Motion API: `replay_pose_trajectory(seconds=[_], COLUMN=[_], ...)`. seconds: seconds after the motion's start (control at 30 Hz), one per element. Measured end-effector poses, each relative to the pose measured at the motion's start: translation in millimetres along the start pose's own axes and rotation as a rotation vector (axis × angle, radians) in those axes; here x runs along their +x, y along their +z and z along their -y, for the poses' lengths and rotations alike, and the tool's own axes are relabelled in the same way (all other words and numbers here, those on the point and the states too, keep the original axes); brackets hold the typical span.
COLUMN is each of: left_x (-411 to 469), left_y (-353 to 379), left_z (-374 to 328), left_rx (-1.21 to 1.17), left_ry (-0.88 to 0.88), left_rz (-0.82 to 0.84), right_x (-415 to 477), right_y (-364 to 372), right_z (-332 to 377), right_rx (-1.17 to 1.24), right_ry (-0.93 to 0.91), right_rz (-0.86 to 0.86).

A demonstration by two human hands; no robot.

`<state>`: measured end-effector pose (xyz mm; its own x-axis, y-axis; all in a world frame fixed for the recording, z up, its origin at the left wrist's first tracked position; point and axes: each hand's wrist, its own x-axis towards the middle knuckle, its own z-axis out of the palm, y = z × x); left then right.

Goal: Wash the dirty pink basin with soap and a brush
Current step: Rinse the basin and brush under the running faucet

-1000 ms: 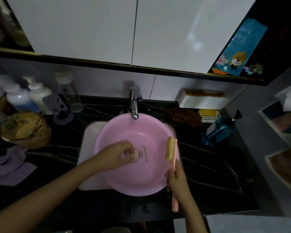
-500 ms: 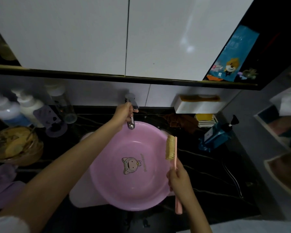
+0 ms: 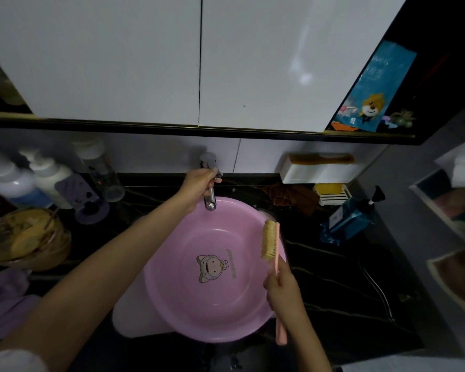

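A pink basin with a cartoon figure on its bottom sits in the white sink, under the chrome faucet. My left hand reaches over the basin's far rim and grips the faucet near its handle. My right hand holds a pink brush by its handle at the basin's right rim, with the yellow bristles facing left over the basin. No water stream shows.
A blue pump bottle and a yellow soap in a dish stand at the right on the black counter. White bottles and a brown bowl crowd the left. A purple cloth lies at front left. Cabinets hang overhead.
My left hand left the inside of the basin, rose to the faucet and took hold of it. My right hand has kept the brush at the right rim.
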<state>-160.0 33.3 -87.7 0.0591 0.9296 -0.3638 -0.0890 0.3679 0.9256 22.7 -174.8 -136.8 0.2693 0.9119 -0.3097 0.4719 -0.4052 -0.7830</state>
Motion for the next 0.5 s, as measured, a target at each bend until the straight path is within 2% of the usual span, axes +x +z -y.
replay_pose_trajectory(seconds=[0.27,0.5], left_x=[1.3,7.3], left_y=[3.9,8.6], left_z=[-1.0,-17.1], left_rx=[-0.010,-0.136], left_ry=[0.021,-0.021], left_rz=[-0.030,-0.054], right_x=[-4.3,0.7], right_y=[2.3,2.9], right_z=[-3.7,-5.2], right_rx=[-0.010,-0.017], right_ry=[-0.010,-0.009], right_rz=[0.025,0.022])
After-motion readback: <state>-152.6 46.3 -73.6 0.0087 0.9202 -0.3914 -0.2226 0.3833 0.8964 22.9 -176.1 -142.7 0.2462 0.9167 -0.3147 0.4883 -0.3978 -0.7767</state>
